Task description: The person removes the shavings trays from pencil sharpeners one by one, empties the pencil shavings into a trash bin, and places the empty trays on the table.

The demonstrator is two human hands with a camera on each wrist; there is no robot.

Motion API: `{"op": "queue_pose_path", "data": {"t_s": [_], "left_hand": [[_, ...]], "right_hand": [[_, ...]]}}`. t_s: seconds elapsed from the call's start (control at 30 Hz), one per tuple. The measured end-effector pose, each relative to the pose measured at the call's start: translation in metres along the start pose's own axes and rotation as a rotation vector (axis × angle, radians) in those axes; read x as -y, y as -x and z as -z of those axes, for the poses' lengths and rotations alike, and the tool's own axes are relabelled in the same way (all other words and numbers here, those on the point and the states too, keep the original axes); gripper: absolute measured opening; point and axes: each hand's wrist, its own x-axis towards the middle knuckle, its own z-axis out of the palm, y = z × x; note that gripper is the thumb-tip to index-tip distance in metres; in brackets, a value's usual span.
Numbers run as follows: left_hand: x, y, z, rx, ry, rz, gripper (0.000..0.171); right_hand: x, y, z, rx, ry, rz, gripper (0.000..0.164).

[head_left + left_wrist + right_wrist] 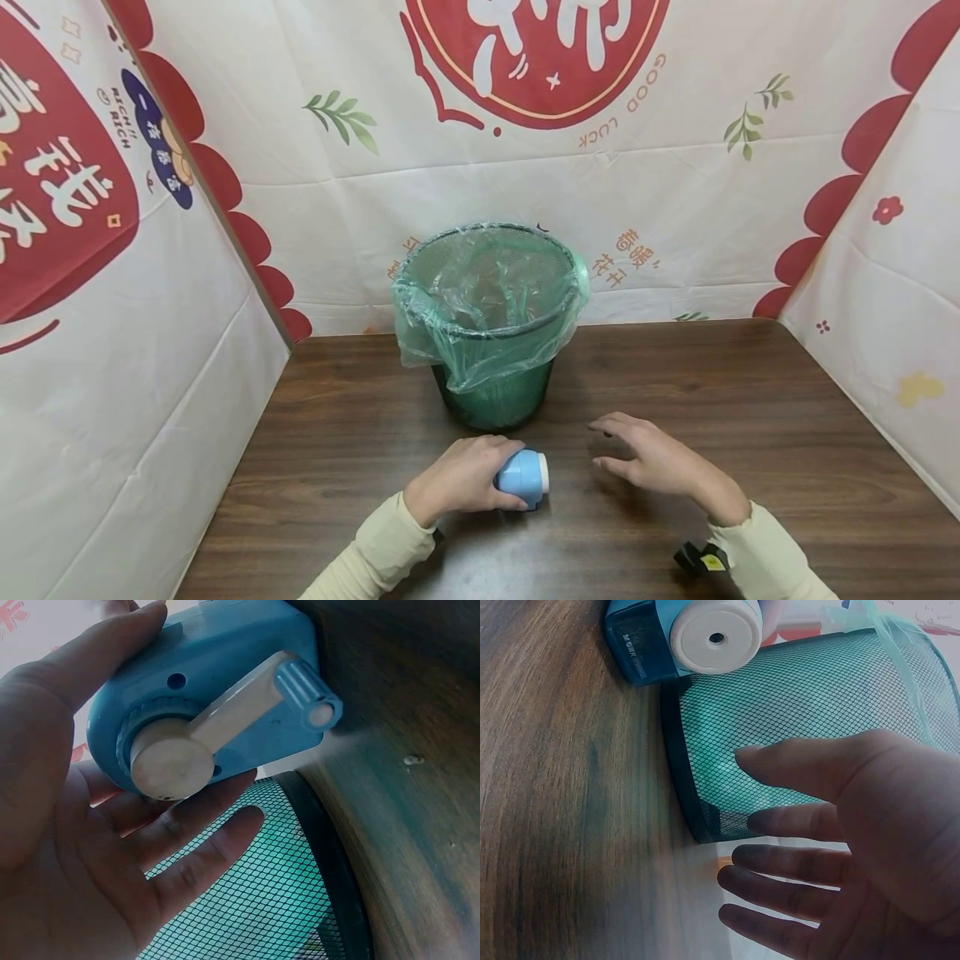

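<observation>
A blue hand-crank pencil sharpener (521, 478) is on the table in front of the wastebasket, gripped by my left hand (474, 473) between thumb and fingers. Its pale crank arm with a ribbed blue knob (309, 696) faces my palm in the left wrist view. From the right wrist view I see the round white front (715, 636) with a small dark hole, and a dark translucent drawer (636, 646) below it. My right hand (651, 457) is held apart, to the right of the sharpener, fingers loosely extended and nothing in them.
A mesh wastebasket (501, 398) with a green translucent liner (480, 354) folded over its rim stands just beyond my hands. The brown wood-grain table (697, 375) is bounded by white printed cloth walls (315, 225) at the back and both sides.
</observation>
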Motion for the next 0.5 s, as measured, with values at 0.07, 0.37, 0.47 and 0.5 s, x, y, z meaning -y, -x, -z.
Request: {"op": "queue_pose_path", "data": {"t_s": [0.07, 0.37, 0.47, 0.5], "left_hand": [[0.0002, -0.0002, -0.0004, -0.003, -0.002, 0.000, 0.073], [0.0012, -0.0007, -0.0024, -0.014, -0.008, -0.007, 0.071], [0.0017, -0.0010, -0.0022, -0.006, -0.001, -0.007, 0.071], [0.0018, -0.0011, -0.0022, -0.003, 0.003, -0.007, 0.071]], "right_hand": [[-0.0003, 0.0001, -0.0006, 0.000, -0.001, 0.001, 0.044], [0.0002, -0.0006, -0.0036, -0.015, 0.010, 0.021, 0.043], [0.0007, -0.0010, -0.0039, -0.015, 0.010, 0.025, 0.043], [0.0007, -0.0011, -0.0041, -0.016, 0.010, 0.026, 0.043]]}}
